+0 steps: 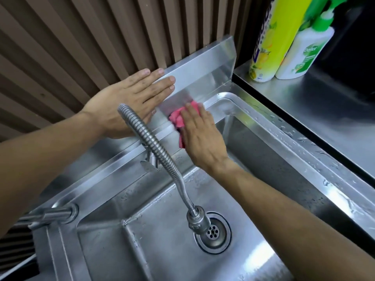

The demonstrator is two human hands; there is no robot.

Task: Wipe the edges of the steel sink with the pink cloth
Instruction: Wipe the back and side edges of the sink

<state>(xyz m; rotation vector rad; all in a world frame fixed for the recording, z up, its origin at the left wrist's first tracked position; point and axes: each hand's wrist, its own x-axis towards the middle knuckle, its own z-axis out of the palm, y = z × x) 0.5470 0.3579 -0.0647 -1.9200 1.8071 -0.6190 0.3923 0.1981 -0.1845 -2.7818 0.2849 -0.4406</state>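
Wiping is under way at the far rim of the steel sink (263,136), where the basin edge meets the upright steel splashback (205,65). The right hand (199,134) lies flat over the pink cloth (178,118), fingers straight and pressing it down onto the ledge at the foot of the splashback; nothing is pinched, so the grip is wide and bears on the cloth by pressure alone. A flat palm suits a sliding stroke along the edge. The cloth is bunched, and part of it shows to the left of and beneath the fingers.

The left hand (129,98) is likewise wide, fingers straight and together, laid against the top edge of the splashback and the ribbed brown wall (81,37) behind. It holds nothing. My judgement is that it serves as a brace while the person leans over the basin.

The flexible steel tap hose (158,157) arcs from the far ledge down between the two forearms, its nozzle hanging just above the drain (215,232). It is likely to obstruct a stroke leftward along the far edge.

Water droplets lie along the right rim of the sink, which appears not yet wiped. On the steel desk (316,102) to the right, a yellow spray can (269,41) and a white bottle with a green cap (306,49) stand side by side, well apart from the hands.
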